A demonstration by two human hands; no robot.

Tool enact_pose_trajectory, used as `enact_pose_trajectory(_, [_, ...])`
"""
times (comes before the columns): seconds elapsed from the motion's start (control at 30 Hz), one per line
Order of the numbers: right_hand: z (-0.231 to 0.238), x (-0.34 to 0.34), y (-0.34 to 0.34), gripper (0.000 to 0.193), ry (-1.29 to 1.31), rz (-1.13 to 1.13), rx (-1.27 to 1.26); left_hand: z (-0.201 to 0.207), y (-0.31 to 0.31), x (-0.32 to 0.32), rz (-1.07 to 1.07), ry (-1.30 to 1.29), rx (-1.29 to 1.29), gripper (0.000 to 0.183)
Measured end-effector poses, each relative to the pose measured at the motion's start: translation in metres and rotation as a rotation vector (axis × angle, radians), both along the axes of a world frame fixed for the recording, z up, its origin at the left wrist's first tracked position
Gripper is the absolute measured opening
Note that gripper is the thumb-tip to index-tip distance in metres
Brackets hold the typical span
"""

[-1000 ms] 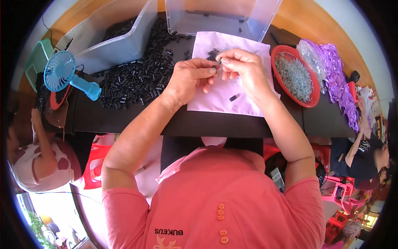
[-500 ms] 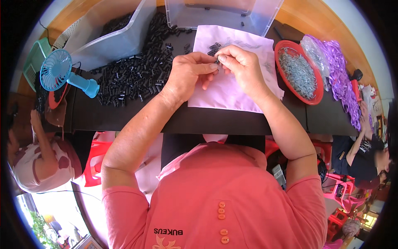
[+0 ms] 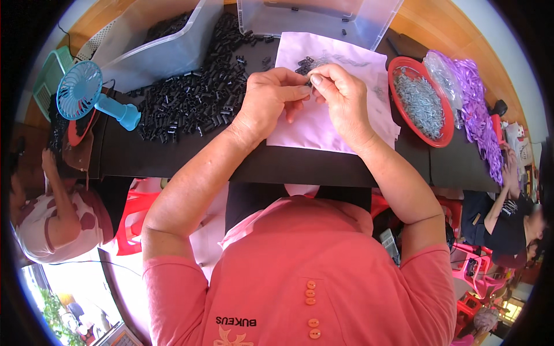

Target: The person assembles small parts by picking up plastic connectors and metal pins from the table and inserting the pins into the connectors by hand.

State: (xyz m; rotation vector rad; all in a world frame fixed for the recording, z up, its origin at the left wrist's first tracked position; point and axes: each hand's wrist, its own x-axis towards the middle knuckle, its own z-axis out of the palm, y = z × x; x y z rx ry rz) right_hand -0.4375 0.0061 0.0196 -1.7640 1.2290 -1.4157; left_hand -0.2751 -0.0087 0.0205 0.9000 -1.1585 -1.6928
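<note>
As both forearms rise from the lower edge of the head view and converge over the desk [image 3: 173, 155], the left hand [image 3: 271, 98] and the right hand [image 3: 340, 95] meet fingertip to fingertip above a sheet of pale lilac paper [image 3: 323, 124]. The left hand is half curled, knuckles upward, thumb and forefinger pinched toward the right hand; the right hand is likewise curled, its thumb and forefinger closed at the meeting point. A small dark part [image 3: 307, 74] shows between the two pinches, though which hand bears it cannot be told. A few similar dark parts [image 3: 304, 62] lie on the paper just beyond the fingertips. To the left spreads a heap of black plastic pieces [image 3: 196, 98], with a blue hand fan [image 3: 86, 95] beside it. To the right stands a red bowl [image 3: 398, 112] of grey metal bits, next to purple ribbons [image 3: 479, 115]. Clear plastic bins [image 3: 369, 23] sit at the far edge.
</note>
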Motion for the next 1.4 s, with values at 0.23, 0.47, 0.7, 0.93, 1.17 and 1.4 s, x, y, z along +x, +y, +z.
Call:
enact_pose_trajectory(0.23, [-0.007, 0.001, 0.001, 0.002, 0.131, -0.068, -0.161, 0.003, 0.004, -0.004, 0.067, -0.165, -0.112, 0.014])
enact_pose_trajectory(0.47, [-0.006, 0.006, 0.002, 0.004, 0.366, -0.175, -0.375, 0.001, 0.005, -0.002, 0.122, -0.239, -0.185, 0.011])
enact_pose_trajectory(0.7, [-0.005, -0.007, -0.001, 0.008, 0.349, -0.032, -0.242, 0.005, 0.008, -0.003, 0.132, -0.346, -0.342, 0.01])
enact_pose_trajectory(0.93, [0.01, -0.006, 0.003, 0.023, 0.488, -0.018, -0.48, 0.005, -0.002, 0.004, 0.058, -0.004, -0.023, 0.014])
enact_pose_trajectory(1.17, [0.001, -0.005, -0.006, 0.026, 0.671, -0.13, -0.701, 0.001, -0.003, 0.002, -0.034, -0.029, -0.044, 0.016])
enact_pose_trajectory(1.4, [0.011, -0.016, -0.004, 0.027, 0.668, -0.085, -0.74, 0.009, -0.002, 0.004, -0.05, 0.063, 0.053, 0.025])
